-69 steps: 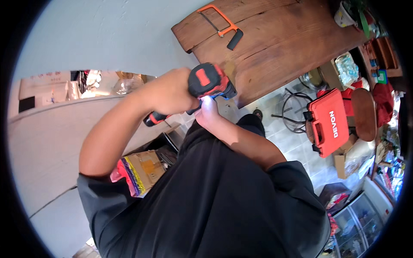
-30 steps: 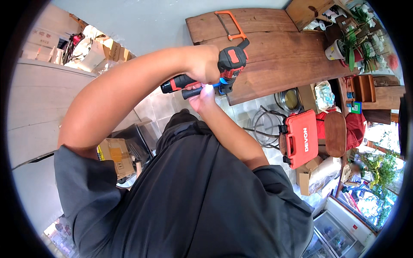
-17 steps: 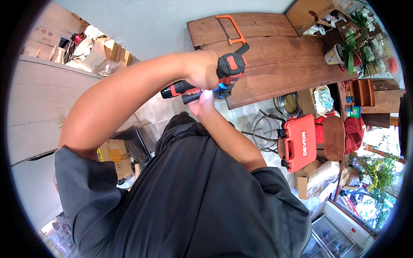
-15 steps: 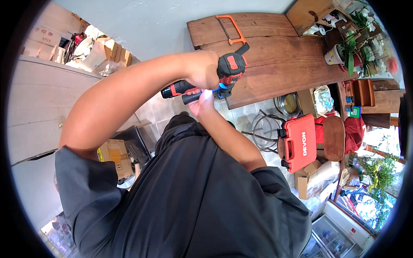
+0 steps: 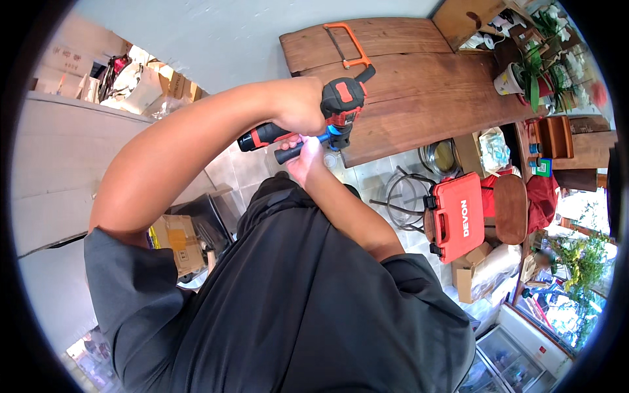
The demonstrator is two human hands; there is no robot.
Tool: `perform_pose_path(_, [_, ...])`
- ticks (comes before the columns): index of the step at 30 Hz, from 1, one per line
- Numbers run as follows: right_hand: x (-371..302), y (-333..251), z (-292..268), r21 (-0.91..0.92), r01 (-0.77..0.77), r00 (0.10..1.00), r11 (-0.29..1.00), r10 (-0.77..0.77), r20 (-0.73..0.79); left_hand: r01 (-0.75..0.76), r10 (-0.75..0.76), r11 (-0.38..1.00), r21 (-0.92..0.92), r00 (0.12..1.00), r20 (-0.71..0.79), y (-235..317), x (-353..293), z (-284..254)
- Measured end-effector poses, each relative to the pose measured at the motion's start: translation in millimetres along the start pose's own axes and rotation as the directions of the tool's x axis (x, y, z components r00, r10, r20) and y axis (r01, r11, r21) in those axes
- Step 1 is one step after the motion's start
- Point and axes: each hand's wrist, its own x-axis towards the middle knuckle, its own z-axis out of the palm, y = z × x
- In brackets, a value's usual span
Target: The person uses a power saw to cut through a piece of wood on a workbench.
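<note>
A red-and-black cordless drill (image 5: 343,98) is held over the near left edge of a brown wooden tabletop (image 5: 419,98). My left hand (image 5: 299,108) is wrapped round its grip, knuckles up, partly hiding it. Below, my right hand (image 5: 305,160) is closed on the drill's black side handle (image 5: 287,154), which joins the tool at a blue collar. The drill's front end points downward beside the table edge, and its tip cannot be made out. An orange hacksaw (image 5: 357,49) lies on the tabletop just beyond the drill.
A red tool case (image 5: 458,216) rests on a stool at the right. Near the table's right end stand potted plants (image 5: 514,82) and a wooden cabinet (image 5: 465,23). A cardboard box (image 5: 178,242) sits at my left, beside a pale cabinet (image 5: 78,164).
The drill and both hands have shifted slightly left and a little lower. Both hands keep their hold. The view has moved slightly too.
</note>
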Motion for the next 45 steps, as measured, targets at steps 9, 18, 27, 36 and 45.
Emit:
perform_pose_path(9, [-3,1,9,-0.014,0.007,0.999,1.000,-0.007,-0.034,0.037,-0.032,0.993,-0.111,0.998,0.049,1,0,-3])
perform_pose_path(18, [-13,-2,14,-0.009,0.031,0.999,0.999,-0.031,-0.036,0.007,-0.005,0.994,-0.113,1.000,0.022,4,-4,-1])
perform_pose_path(27, [-12,-3,16,-0.007,0.020,1.000,1.000,-0.020,-0.016,0.050,-0.046,0.992,-0.118,0.998,0.036,9,-3,-2])
perform_pose_path(36, [-7,-5,10,-0.013,0.015,1.000,1.000,-0.015,-0.008,0.062,-0.054,0.986,-0.156,0.997,0.055,8,-2,0])
perform_pose_path(45, [0,-2,5,-0.019,0.032,0.999,0.999,-0.032,-0.010,0.076,-0.075,0.996,-0.040,0.996,0.048,25,-13,-7])
